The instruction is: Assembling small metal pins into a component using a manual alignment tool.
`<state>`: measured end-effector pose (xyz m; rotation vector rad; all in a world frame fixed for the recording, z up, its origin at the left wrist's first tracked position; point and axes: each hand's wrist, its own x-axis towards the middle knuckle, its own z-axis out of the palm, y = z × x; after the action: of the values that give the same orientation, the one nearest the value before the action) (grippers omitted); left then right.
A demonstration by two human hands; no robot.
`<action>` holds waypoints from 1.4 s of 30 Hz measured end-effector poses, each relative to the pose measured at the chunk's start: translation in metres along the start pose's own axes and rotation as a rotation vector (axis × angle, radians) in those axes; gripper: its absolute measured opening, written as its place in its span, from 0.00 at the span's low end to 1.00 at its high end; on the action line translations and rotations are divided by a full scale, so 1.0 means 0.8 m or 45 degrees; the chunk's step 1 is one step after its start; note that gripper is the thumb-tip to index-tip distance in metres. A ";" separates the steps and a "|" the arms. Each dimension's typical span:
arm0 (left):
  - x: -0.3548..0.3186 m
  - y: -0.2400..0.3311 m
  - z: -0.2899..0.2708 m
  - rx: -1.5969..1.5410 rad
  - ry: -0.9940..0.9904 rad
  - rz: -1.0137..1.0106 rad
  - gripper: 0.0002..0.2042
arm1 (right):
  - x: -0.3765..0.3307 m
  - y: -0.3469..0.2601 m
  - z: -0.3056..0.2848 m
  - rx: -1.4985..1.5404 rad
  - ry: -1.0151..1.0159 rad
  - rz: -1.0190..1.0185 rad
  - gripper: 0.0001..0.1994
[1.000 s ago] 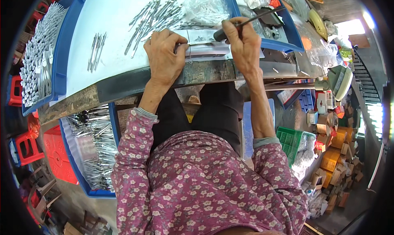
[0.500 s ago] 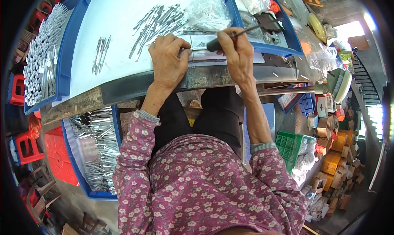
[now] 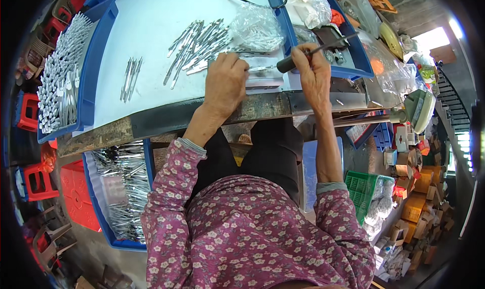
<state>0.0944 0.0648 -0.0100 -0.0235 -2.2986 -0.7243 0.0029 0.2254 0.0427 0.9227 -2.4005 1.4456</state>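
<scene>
My left hand (image 3: 226, 84) is closed at the table's near edge, its fingertips curled down and partly hidden. From beside those fingers a slim, shiny metal piece (image 3: 261, 68) extends to the right, above a small grey metal block (image 3: 265, 82). Whether the fingers pinch that piece, I cannot tell. My right hand (image 3: 314, 73) is wrapped round a screwdriver with a dark handle (image 3: 286, 64). Its butt points left toward the metal piece and its long shaft points up and to the right. Beyond my left hand lies a loose pile of slim metal pieces (image 3: 194, 46).
A smaller group of metal pieces (image 3: 131, 79) lies to the left. At far left, a blue tray (image 3: 96, 77) holds many white-ended rods. Clear plastic bags (image 3: 257, 29) sit at the back, beside another blue tray (image 3: 353, 73). Below the table stands a blue bin (image 3: 126, 244) of metal parts.
Both hands have shifted a little to the right, the right one further, carrying the screwdriver along. The whole view has also moved slightly. The metal piece between the hands now shows more.
</scene>
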 end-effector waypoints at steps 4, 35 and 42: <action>-0.007 -0.012 -0.032 -0.055 0.091 -0.101 0.03 | 0.037 0.001 0.009 -0.016 -0.085 -0.115 0.09; -0.076 -0.149 -0.145 0.802 0.135 -0.720 0.06 | 0.109 0.054 0.087 -0.835 -0.646 -0.447 0.05; -0.063 -0.131 -0.123 0.435 0.123 -0.633 0.08 | 0.110 0.056 0.072 -0.532 -0.579 -0.368 0.06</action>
<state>0.1713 -0.0638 -0.0365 0.7445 -2.3224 -0.5418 -0.0846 0.1554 0.0209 1.5215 -2.5713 0.6456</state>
